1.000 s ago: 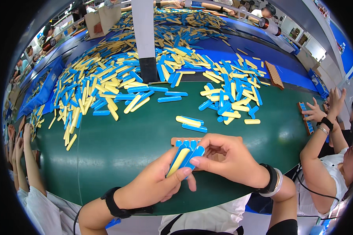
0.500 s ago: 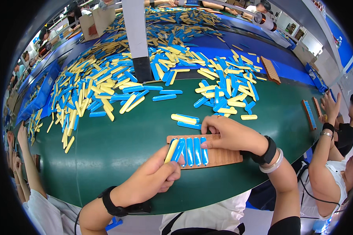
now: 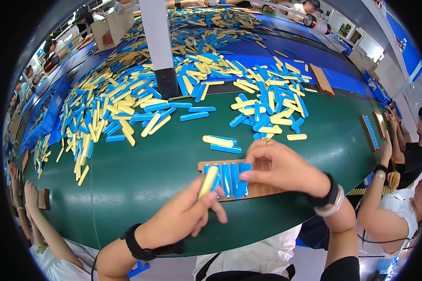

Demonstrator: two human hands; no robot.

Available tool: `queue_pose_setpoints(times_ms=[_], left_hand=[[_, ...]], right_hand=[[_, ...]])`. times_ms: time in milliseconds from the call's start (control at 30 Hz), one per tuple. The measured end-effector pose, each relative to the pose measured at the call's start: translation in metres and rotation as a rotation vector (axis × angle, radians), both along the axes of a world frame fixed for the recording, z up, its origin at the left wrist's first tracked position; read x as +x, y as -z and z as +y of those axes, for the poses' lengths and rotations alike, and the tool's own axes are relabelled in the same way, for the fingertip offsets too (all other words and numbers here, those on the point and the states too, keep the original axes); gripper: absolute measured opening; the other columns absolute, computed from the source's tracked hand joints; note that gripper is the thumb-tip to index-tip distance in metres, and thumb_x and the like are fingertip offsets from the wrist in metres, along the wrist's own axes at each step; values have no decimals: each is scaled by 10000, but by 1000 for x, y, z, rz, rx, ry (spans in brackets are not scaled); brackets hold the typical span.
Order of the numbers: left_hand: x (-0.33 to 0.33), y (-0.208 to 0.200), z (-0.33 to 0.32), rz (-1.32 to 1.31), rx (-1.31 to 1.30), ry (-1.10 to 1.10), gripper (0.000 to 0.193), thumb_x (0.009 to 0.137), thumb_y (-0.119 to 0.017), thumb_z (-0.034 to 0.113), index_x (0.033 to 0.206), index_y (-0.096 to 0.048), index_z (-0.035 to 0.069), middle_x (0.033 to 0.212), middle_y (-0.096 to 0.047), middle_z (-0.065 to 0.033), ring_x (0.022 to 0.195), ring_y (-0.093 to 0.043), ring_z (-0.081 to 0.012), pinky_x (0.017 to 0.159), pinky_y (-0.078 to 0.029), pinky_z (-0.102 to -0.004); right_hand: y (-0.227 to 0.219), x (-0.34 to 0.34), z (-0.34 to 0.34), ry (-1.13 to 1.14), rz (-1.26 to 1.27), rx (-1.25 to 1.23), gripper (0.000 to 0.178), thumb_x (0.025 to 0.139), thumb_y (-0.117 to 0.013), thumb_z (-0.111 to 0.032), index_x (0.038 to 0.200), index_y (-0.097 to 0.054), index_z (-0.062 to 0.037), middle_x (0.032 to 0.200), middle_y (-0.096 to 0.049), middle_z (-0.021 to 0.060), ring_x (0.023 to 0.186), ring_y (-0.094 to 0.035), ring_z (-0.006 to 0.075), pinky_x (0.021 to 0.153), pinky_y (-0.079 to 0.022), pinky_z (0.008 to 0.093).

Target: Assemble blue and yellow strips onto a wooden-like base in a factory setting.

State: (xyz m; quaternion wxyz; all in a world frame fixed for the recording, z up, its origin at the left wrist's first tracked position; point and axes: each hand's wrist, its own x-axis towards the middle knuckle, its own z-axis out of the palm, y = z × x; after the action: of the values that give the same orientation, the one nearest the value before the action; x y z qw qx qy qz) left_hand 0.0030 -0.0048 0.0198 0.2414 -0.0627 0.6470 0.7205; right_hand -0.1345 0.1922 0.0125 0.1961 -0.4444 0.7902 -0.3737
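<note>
On the green tabletop in front of me lies a brown grooved tray [image 3: 267, 186], with several glossy blue strips [image 3: 226, 180] side by side in its left grooves. My left hand [image 3: 192, 201] is closed around a yellow round-ended strip [image 3: 208, 181] that tilts upward over the tray's left end. A bit of blue shows beside that strip, partly hidden by the fingers. My right hand [image 3: 279, 168] reaches over the tray's far edge, thumb and forefinger pinched at the top of a blue strip [image 3: 241, 185] in the rightmost filled groove. Just beyond the tray rest a yellow strip [image 3: 218, 141] and blue ones.
Large heaps of blue and yellow strips [image 3: 126, 103] spread beyond, around a grey post [image 3: 159, 51]. Another brown tray [image 3: 321, 80] lies far right; a filled tray [image 3: 369, 132] is near a co-worker's hands [image 3: 391, 136]. A blue bin [image 3: 47, 114] stands left, near another person's hands [image 3: 31, 194].
My left hand has turned, tilting the yellow strip more upright and loosening some fingers. My right hand has shifted slightly onto the rightmost blue strip. At the right, a co-worker's arms have moved.
</note>
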Motion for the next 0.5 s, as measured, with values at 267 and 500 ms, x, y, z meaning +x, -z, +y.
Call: queue_pose_setpoints(times_ms=[267, 500], left_hand=[[1, 11, 0, -97, 270, 45, 222, 980, -420, 243, 1118, -436, 70, 767, -476, -7, 538, -329, -36, 471, -284, -177], [-2, 6, -1, -147, 271, 84, 213, 983, -396, 199, 1141, -434, 61, 786, -507, -29, 527, -325, -47, 478, -292, -184]], right_hand=[[8, -25, 11, 34, 21, 228, 358, 742, -746, -280, 878, -501, -58, 695, -420, 47, 654, -410, 170, 608, -367, 307], [-5, 1, -3, 127, -244, -144, 237, 858, -618, -247, 940, -628, -25, 759, -592, 83, 701, -541, 164, 659, -436, 273]])
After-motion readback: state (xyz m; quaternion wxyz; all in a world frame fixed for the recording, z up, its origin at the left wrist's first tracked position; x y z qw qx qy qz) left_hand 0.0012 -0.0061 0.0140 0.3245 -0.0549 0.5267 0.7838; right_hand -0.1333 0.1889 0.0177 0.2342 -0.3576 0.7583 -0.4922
